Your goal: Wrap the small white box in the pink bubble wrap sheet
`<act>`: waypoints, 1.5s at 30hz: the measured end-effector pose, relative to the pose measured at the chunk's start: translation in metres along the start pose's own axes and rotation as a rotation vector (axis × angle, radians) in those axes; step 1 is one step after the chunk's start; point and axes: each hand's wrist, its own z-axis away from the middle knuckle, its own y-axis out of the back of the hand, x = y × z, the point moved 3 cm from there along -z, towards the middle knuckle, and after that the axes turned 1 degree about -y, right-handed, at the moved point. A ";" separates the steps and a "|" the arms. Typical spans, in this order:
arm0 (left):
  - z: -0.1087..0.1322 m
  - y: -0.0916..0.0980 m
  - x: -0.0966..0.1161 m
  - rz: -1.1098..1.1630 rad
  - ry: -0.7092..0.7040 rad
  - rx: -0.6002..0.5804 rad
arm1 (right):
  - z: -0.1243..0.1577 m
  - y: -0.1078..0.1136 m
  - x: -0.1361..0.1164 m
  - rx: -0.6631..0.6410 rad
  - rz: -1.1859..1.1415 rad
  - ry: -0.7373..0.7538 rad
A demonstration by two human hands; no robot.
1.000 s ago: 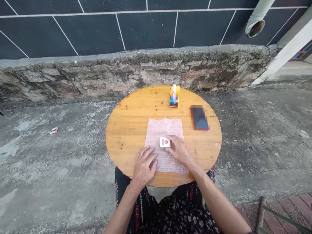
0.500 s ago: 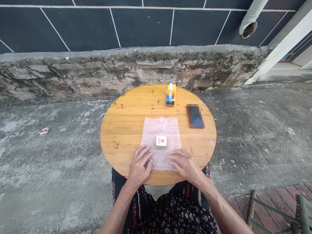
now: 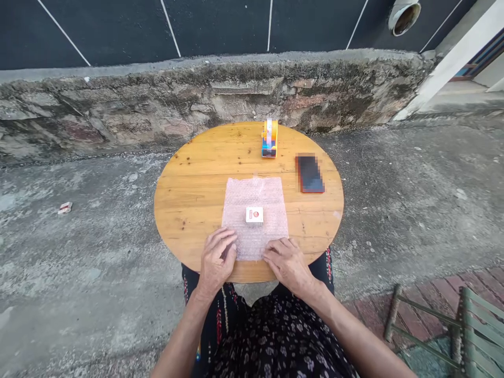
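A small white box with a red mark [image 3: 254, 216] sits on the middle of a pinkish bubble wrap sheet [image 3: 255, 193], which lies flat on a round wooden table [image 3: 189, 189]. My left hand [image 3: 216, 258] has its fingers curled on the sheet's near left corner. The sheet's near right corner is under the bent fingers of my right hand [image 3: 288, 262]. Both hands are just short of the box and touch only the wrap.
An orange and blue tape dispenser [image 3: 270, 138] stands at the table's far edge, with a dark phone [image 3: 310, 174] to its right. A rough stone ledge [image 3: 157, 105] runs behind. A green metal chair frame [image 3: 452, 331] is at the lower right, and litter [image 3: 65, 208] lies on the concrete at left.
My right hand let go of the small box and drew back to the sheet's near right corner. My left hand slid back to the near left corner. The view tilted down.
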 end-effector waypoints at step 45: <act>-0.060 -0.002 0.027 -0.071 0.014 -0.141 | -0.061 0.060 0.082 0.234 -0.766 -0.326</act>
